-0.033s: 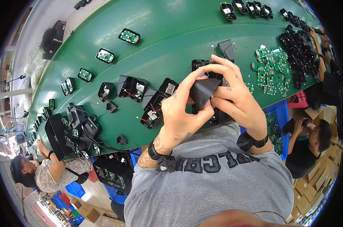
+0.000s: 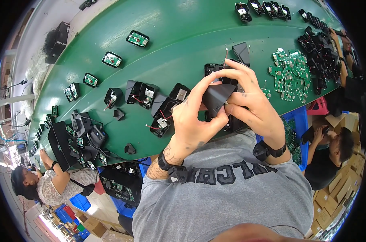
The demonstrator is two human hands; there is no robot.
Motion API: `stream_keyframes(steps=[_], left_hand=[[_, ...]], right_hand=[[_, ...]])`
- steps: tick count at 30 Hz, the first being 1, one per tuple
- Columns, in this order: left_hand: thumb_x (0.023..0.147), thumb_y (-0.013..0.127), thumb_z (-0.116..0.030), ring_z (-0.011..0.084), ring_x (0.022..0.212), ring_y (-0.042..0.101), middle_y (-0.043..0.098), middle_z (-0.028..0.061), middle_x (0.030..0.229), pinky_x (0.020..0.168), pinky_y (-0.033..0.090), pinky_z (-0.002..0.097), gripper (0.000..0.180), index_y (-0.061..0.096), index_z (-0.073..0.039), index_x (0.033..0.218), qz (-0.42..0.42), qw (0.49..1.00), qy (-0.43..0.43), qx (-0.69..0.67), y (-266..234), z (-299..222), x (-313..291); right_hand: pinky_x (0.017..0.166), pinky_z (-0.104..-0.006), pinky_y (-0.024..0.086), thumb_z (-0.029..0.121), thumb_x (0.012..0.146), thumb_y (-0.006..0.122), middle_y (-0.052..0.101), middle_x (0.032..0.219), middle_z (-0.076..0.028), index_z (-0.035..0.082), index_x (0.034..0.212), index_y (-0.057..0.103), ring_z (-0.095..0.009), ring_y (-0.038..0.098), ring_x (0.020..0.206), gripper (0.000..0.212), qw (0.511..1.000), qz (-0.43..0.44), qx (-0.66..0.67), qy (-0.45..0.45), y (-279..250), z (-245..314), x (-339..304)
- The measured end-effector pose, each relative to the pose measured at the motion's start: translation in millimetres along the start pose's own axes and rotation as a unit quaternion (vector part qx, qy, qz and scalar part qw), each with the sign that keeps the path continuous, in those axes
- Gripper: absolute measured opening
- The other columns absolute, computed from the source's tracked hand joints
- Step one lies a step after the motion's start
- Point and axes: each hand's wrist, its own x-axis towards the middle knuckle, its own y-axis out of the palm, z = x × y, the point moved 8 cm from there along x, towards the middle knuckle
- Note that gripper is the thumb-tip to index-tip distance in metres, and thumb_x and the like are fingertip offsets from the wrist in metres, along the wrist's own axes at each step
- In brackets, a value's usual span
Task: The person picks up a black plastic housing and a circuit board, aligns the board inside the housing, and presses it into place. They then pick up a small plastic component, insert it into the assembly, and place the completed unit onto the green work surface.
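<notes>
A black plastic housing (image 2: pixel 218 98) is held up between both of my hands above the near edge of the table. My left hand (image 2: pixel 196 115) curls round its left side, with the thumb at the lower end and the index finger arched over the top. From the right, my right hand (image 2: pixel 249 94) grips the same housing, its fingertips pressed to the side. The inside of the housing is hidden from view. Beneath and beyond my hands lie more black housings (image 2: pixel 240 52), partly covered by my fingers. To the left, open housings (image 2: pixel 144 94) show red wires and white parts.
Green circuit boards (image 2: pixel 290 74) lie heaped at the right on the green table (image 2: pixel 179 44). Housings with boards (image 2: pixel 138 38) stand in a spaced row at the left. Blue bins (image 2: pixel 302 125) sit below the table edge. Co-workers (image 2: pixel 56 183) are on both sides.
</notes>
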Motion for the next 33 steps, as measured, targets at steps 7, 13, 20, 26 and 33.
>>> stream_keyframes(steps=[7,13,20,26,33], left_hand=[[0.069,0.066,0.003,0.0172,0.089,0.070,0.069,0.0125,0.101,0.077,0.058,0.0283,0.061,0.053,0.002,0.128,0.012,1.000,-0.006,0.004,3.5,4.8,-1.9],[0.066,0.075,-0.010,0.0194,0.080,0.071,0.069,0.0136,0.107,0.061,0.056,0.0272,0.070,0.052,-0.001,0.131,0.025,0.998,0.028,0.054,5.5,6.2,-2.3],[0.065,0.075,-0.010,0.0191,0.076,0.070,0.069,0.0145,0.107,0.060,0.055,0.0270,0.071,0.052,-0.002,0.132,0.020,1.000,0.010,0.019,6.5,13.1,-3.2],[0.065,0.076,-0.009,0.0195,0.079,0.070,0.068,0.0149,0.108,0.061,0.055,0.0269,0.070,0.053,-0.001,0.131,0.033,0.999,0.003,0.032,7.9,11.7,-3.8],[0.065,0.074,-0.005,0.0210,0.082,0.071,0.068,0.0159,0.106,0.064,0.058,0.0288,0.068,0.053,0.002,0.128,0.014,0.996,0.047,0.079,4.0,3.2,-4.3]], right_hand=[[0.110,-0.0507,0.026,0.016,0.082,0.059,0.047,0.134,-0.014,0.000,0.075,0.063,-0.040,0.028,0.137,0.018,0.999,0.023,0.023,0.011,2.8,-4.7,0.1],[0.110,-0.0507,0.025,0.015,0.082,0.058,0.048,0.133,-0.014,0.000,0.069,0.061,-0.039,0.028,0.137,0.020,0.998,0.039,0.054,0.017,3.0,-9.5,-0.6],[0.110,-0.0501,0.024,0.015,0.081,0.059,0.051,0.128,-0.014,0.000,0.068,0.061,-0.038,0.029,0.136,0.020,0.997,0.039,0.068,-0.004,2.4,-7.5,1.9],[0.110,-0.0494,0.026,0.015,0.081,0.059,0.053,0.127,-0.013,-0.001,0.071,0.063,-0.037,0.029,0.136,0.019,0.997,0.047,0.065,0.005,4.5,-9.8,1.4],[0.109,-0.0474,0.029,0.012,0.079,0.062,0.056,0.126,-0.013,-0.002,0.075,0.065,-0.037,0.034,0.134,0.015,0.998,0.028,0.043,0.033,2.0,-9.9,0.2]])
